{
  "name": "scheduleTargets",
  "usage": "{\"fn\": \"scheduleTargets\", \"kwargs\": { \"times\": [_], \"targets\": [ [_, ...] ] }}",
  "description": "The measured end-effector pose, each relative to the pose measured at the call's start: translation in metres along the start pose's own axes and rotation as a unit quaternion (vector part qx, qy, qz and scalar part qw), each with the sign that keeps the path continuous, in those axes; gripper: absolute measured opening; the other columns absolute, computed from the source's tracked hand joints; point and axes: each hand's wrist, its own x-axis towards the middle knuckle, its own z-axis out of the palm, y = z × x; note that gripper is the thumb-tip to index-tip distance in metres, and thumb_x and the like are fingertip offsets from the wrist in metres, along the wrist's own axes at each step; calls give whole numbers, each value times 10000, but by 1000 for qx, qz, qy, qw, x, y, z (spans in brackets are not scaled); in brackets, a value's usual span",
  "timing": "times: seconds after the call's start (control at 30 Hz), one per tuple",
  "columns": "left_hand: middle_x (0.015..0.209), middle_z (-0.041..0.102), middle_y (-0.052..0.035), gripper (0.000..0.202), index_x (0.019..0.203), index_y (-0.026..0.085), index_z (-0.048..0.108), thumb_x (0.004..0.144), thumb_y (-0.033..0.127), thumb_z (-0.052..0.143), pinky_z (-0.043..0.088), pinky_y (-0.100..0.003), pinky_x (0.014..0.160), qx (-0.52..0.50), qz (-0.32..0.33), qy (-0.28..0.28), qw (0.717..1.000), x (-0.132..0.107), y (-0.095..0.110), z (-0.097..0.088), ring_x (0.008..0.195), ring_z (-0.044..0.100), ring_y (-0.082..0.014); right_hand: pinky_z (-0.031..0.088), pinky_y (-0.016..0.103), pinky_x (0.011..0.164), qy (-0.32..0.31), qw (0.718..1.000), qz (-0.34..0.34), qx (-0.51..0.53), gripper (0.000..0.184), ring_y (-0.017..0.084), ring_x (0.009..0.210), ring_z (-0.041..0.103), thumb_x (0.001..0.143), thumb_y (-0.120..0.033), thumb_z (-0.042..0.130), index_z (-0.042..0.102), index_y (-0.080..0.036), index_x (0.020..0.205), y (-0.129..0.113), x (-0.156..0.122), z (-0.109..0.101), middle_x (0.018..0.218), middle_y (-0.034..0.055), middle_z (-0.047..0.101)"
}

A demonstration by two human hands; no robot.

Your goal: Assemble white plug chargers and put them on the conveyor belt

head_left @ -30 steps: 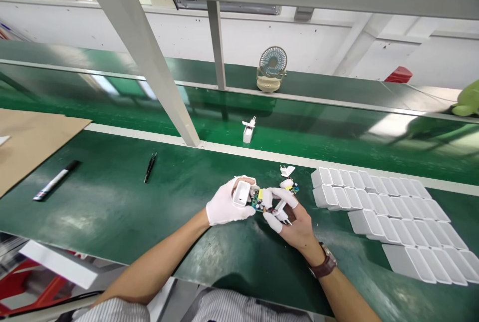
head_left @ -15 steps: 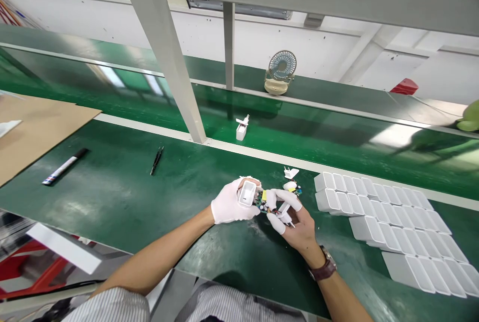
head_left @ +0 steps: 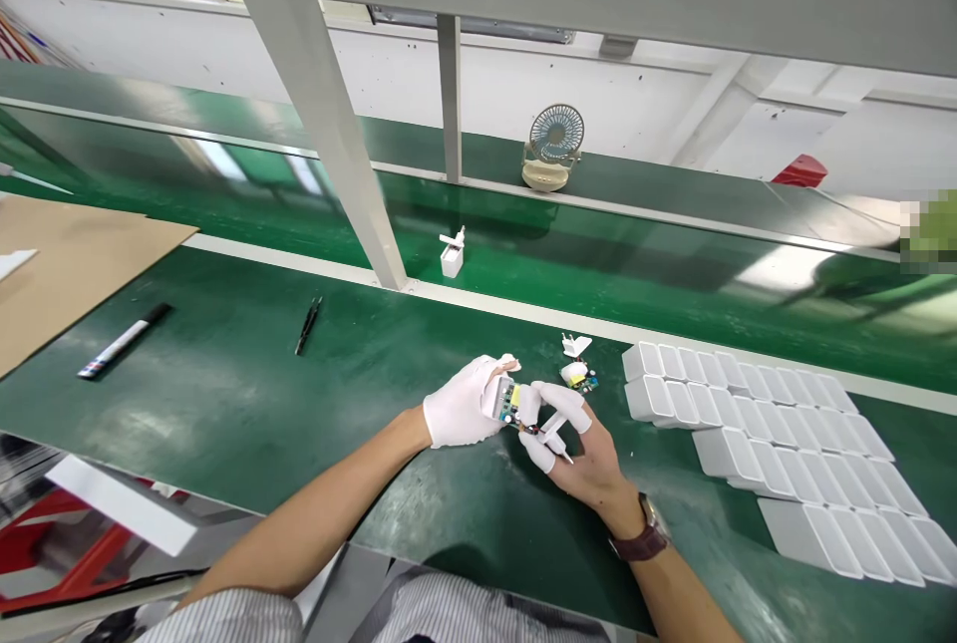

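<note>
The left hand [head_left: 460, 407], in a white glove, is curled around a small white plastic shell [head_left: 494, 397], its fingers closed on the shell's sides with the open end turned toward the right hand. The right hand [head_left: 575, 444], bare but for white finger covers, pinches a small green circuit board [head_left: 511, 404] between thumb and forefinger; the board sits at the shell's mouth, right between the two sets of fingertips. It looks part-way in rather than seated, so this piece seems to be mid-assembly.

Just beyond the right fingertips lie another board [head_left: 579, 379] and a loose white plug piece [head_left: 575, 344] on the green bench [head_left: 224, 394], apparently waiting their turn. To the right of the right hand, rows of empty white shells [head_left: 755, 424] lie packed side by side, which suggests much is left to do. Farther out past the fingers, one assembled-looking charger [head_left: 452, 256] stands on the belt [head_left: 635, 264].

How deep the board sits inside the shell is hidden by the left fingers. A thin white piece under the right fingers is too small to identify. The rows of shells are cut off at the right edge.
</note>
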Motion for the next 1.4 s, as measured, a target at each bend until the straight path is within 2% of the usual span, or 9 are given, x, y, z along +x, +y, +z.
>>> {"fn": "scheduleTargets", "kwargs": {
  "times": [0.27, 0.5, 0.7, 0.83, 1.0, 1.17, 1.4],
  "targets": [
    [1090, 558, -105, 706, 1365, 171, 412, 711, 218, 672, 529, -394, 885, 13, 31, -4, 999, -3, -8, 5, 970, 601, -234, 520, 416, 997, -33, 999, 30, -22, 623, 254, 1163, 588, 862, -188, 672, 420, -240, 1429, 7, -2, 0, 1310, 119, 563],
    [1050, 567, -100, 657, 1358, 162, 410, 739, 189, 629, 523, -398, 865, 44, 64, -6, 997, -2, -7, 4, 948, 574, -236, 547, 385, 947, -48, 997, 59, -2, 608, 217, 1015, 639, 871, -207, 665, 427, -256, 1429, 6, -2, 1, 1295, 107, 562],
    [1091, 569, -107, 655, 1360, 168, 400, 749, 195, 633, 526, -403, 861, 46, 91, 7, 995, -3, -11, 6, 947, 568, -237, 541, 374, 939, -44, 997, 63, 13, 622, 231, 1081, 613, 852, -189, 683, 438, -268, 1419, 4, 1, 1, 1267, 97, 570],
    [1128, 568, -118, 671, 1372, 170, 391, 746, 191, 632, 528, -416, 876, 53, 95, 8, 994, -3, -9, 6, 967, 570, -247, 559, 371, 910, -46, 997, 63, 6, 621, 225, 1044, 631, 850, -182, 687, 444, -263, 1416, 6, 0, 2, 1284, 105, 565],
    [1156, 565, -126, 663, 1367, 168, 391, 747, 175, 623, 528, -430, 893, 60, 114, 36, 991, -2, -4, 3, 998, 567, -259, 552, 434, 960, -23, 1000, -11, -2, 684, 265, 1146, 599, 826, -97, 689, 419, -238, 1438, 6, -2, 3, 1323, 138, 554],
    [1181, 557, -123, 658, 1339, 175, 409, 721, 169, 633, 521, -441, 910, 56, 131, 46, 989, -3, 2, -3, 1052, 541, -272, 543, 491, 988, -14, 996, -90, 0, 762, 281, 1152, 594, 791, -3, 680, 389, -194, 1469, 4, -2, 4, 1302, 172, 561],
    [1222, 554, -125, 611, 1311, 168, 428, 727, 112, 602, 482, -452, 935, 89, 165, 64, 980, -5, -2, -4, 1080, 502, -267, 558, 513, 946, -6, 990, -140, -9, 772, 306, 1166, 571, 760, 22, 694, 409, -147, 1457, 0, 1, 3, 1291, 201, 569]
  ]
}}
